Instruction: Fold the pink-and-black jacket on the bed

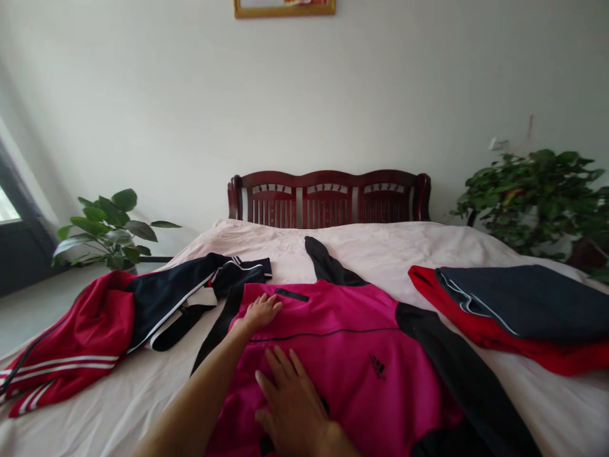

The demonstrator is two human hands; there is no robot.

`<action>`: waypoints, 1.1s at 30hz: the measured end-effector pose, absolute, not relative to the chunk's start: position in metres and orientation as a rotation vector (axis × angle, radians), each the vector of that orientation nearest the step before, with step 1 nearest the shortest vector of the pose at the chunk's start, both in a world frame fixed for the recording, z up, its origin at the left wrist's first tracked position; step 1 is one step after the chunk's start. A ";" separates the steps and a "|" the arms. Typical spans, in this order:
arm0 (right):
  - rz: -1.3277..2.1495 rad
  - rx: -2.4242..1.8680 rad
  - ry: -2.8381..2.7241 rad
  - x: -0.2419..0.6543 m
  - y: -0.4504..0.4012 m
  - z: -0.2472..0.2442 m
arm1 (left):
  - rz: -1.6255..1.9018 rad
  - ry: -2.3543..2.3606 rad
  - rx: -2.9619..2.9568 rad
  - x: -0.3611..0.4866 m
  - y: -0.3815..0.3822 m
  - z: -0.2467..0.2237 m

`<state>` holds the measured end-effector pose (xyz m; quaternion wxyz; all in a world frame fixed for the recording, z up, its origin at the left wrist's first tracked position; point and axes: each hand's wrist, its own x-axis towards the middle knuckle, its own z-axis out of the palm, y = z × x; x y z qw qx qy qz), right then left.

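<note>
A pink jacket (342, 374) with black sleeves lies spread on the bed, turned sideways, its dark zip line running across it and a black logo on the chest. My left hand (261, 312) rests on the jacket's far left part, near a short black strip, fingers stretched out. Closer to me, my right hand (295, 397) lies on the fabric below the zip line with its fingers spread. Neither hand grips anything. One black sleeve (328, 261) points toward the headboard; the other black sleeve (469, 362) runs down to the right. My forearm covers some of the jacket's left side.
On the left, a red and navy jacket (176, 304) lies loosely on the pale sheet (380, 244). Folded navy and red clothes (528, 301) are stacked at the right. A dark wooden headboard (328, 200) stands behind, with leafy plants (111, 228) on both sides.
</note>
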<state>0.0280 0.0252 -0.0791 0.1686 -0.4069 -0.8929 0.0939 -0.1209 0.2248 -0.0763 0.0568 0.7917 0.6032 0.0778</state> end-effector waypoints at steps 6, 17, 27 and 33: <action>0.088 -0.987 -2.631 0.014 0.029 -0.129 | 0.161 1.886 2.390 -0.133 0.249 -0.098; 0.153 -0.961 -2.623 -0.013 0.019 -0.146 | 0.237 1.906 2.611 -0.137 0.244 -0.087; 0.169 -0.806 -2.690 0.009 0.010 -0.122 | 0.144 1.993 2.682 -0.141 0.161 -0.069; 0.432 -0.835 -2.664 0.014 0.000 -0.099 | 0.098 2.062 2.571 -0.175 0.087 -0.084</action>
